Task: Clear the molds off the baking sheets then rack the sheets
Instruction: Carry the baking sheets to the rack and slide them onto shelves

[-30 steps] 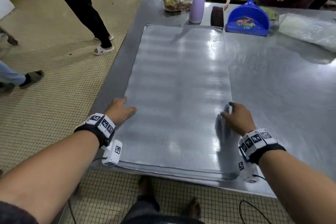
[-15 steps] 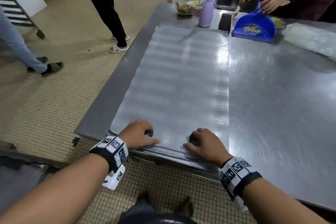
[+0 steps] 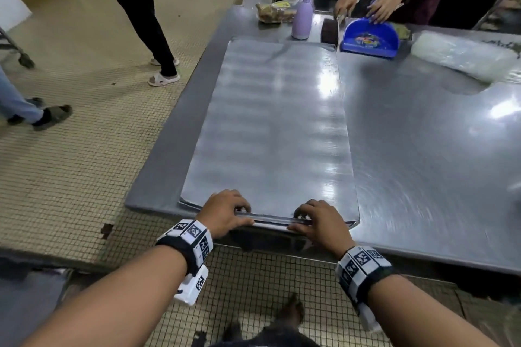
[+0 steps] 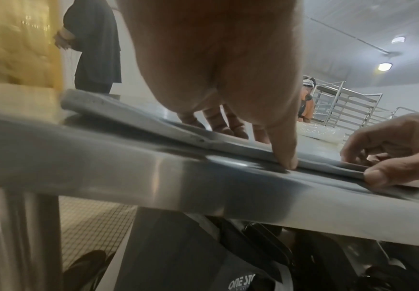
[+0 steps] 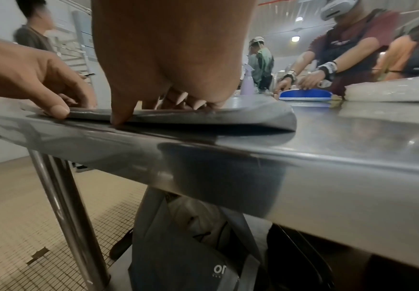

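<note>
Head view: the baking sheet (image 3: pixel 270 127) lies flat along the left part of the steel counter (image 3: pixel 428 163), its near short edge at the counter's lower edge in the frame. No molds show on it, so clearing looks done and racking is the step in hand. The left hand (image 3: pixel 225 213) and the right hand (image 3: pixel 317 220) sit side by side on that near edge, fingers curled over the top and thumbs at the rim, gripping it, probably to get purchase under a thin sheet that offers little to hold. At the upper middle stand a lilac spray bottle (image 3: pixel 303 15) and a blue dustpan (image 3: pixel 369 41), which other people's hands are touching.

Left wrist view: the left hand's thumb (image 4: pixel 284 157) presses the sheet's rim where it meets the counter, with the fingers down on the sheet's top beyond it. A metal rack (image 4: pixel 348 106) stands at the right, well apart, a likely destination.

Right wrist view: the near corner of the sheet curls slightly clear of the counter at centre. The floor (image 5: pixel 28 216) is small beige tile, and a bag hangs under the counter.
</note>
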`<act>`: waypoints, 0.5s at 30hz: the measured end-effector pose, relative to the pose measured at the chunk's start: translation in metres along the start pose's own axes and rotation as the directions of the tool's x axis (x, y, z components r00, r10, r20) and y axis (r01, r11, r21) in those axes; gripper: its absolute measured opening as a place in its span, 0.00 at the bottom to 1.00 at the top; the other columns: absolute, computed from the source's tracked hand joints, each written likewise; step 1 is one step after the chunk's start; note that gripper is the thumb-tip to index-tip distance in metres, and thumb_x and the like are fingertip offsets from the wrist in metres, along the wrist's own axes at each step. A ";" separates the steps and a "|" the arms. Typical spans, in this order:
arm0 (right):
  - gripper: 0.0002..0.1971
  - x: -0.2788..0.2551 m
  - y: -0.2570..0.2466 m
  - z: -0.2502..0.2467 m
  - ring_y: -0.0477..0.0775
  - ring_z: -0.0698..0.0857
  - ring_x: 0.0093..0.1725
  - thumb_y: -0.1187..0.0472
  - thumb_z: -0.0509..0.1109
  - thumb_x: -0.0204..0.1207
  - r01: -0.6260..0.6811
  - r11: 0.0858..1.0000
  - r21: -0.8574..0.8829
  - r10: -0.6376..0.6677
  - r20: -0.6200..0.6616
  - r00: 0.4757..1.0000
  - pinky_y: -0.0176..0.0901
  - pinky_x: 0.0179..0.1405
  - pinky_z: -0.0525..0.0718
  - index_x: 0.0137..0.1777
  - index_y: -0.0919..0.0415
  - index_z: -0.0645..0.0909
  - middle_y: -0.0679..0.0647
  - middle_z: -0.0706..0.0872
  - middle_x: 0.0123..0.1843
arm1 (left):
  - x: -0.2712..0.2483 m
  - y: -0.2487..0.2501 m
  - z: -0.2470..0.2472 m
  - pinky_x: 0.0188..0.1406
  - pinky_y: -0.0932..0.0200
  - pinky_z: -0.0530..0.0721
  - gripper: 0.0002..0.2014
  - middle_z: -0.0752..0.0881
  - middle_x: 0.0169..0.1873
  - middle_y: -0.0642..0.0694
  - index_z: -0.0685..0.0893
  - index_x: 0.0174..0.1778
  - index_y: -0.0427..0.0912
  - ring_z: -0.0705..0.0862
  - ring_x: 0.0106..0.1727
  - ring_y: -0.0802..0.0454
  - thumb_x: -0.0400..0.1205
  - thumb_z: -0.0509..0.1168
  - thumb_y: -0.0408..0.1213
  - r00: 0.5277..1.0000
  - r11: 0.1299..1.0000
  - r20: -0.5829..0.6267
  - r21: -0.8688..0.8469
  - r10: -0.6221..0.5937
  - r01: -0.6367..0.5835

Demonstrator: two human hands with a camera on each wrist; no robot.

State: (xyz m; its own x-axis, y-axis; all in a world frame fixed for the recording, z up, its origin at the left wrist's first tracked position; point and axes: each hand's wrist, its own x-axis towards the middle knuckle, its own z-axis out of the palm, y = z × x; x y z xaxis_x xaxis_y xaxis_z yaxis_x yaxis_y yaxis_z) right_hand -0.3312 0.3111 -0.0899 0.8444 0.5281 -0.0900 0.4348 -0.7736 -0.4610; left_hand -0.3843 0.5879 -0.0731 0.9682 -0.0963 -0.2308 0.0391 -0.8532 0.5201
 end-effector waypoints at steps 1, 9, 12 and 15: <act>0.12 -0.002 -0.002 0.002 0.42 0.74 0.48 0.39 0.77 0.72 -0.024 1.000 -0.007 0.024 -0.019 1.000 0.43 0.49 0.75 0.50 0.43 0.87 0.38 0.84 0.49 | -0.002 0.000 0.001 0.61 0.50 0.81 0.16 0.82 0.47 0.61 0.90 0.54 0.54 0.79 0.51 0.58 0.76 0.75 0.58 1.000 1.000 -0.018 -0.005 0.008 -0.008; 0.13 -0.008 -0.020 0.004 0.49 0.79 0.49 0.40 0.78 0.71 -0.150 0.988 -0.046 0.146 -0.084 0.986 0.44 0.46 0.69 0.47 0.47 0.89 0.43 0.86 0.47 | -0.007 -0.007 0.010 0.63 0.45 0.78 0.10 0.85 0.46 0.57 0.91 0.46 0.56 0.81 0.53 0.53 0.74 0.76 0.55 0.997 0.996 -0.080 -0.084 0.007 -0.013; 0.12 -0.015 -0.026 0.006 0.49 0.78 0.51 0.41 0.77 0.72 -0.181 0.983 -0.031 0.177 -0.093 0.980 0.45 0.47 0.70 0.48 0.46 0.89 0.42 0.86 0.48 | -0.012 -0.006 0.010 0.63 0.45 0.78 0.10 0.85 0.46 0.56 0.91 0.46 0.55 0.81 0.53 0.52 0.75 0.77 0.54 0.996 0.995 -0.088 -0.095 0.007 -0.015; 0.12 -0.026 -0.030 0.011 0.48 0.79 0.51 0.41 0.77 0.71 -0.203 0.979 -0.024 0.200 -0.095 0.975 0.45 0.49 0.73 0.48 0.45 0.89 0.42 0.86 0.48 | -0.022 -0.004 0.009 0.64 0.45 0.78 0.10 0.84 0.47 0.55 0.91 0.48 0.53 0.81 0.53 0.53 0.76 0.76 0.53 0.997 0.996 -0.073 -0.094 0.005 -0.012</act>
State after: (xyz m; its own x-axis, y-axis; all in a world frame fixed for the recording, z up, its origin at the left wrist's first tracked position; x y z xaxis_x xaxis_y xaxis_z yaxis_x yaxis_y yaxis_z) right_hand -0.3701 0.3243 -0.0838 0.9400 0.3272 -0.0964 0.2617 -0.8731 -0.4114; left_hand -0.4083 0.5888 -0.0772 0.9838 -0.0629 -0.1681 0.0509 -0.8002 0.5976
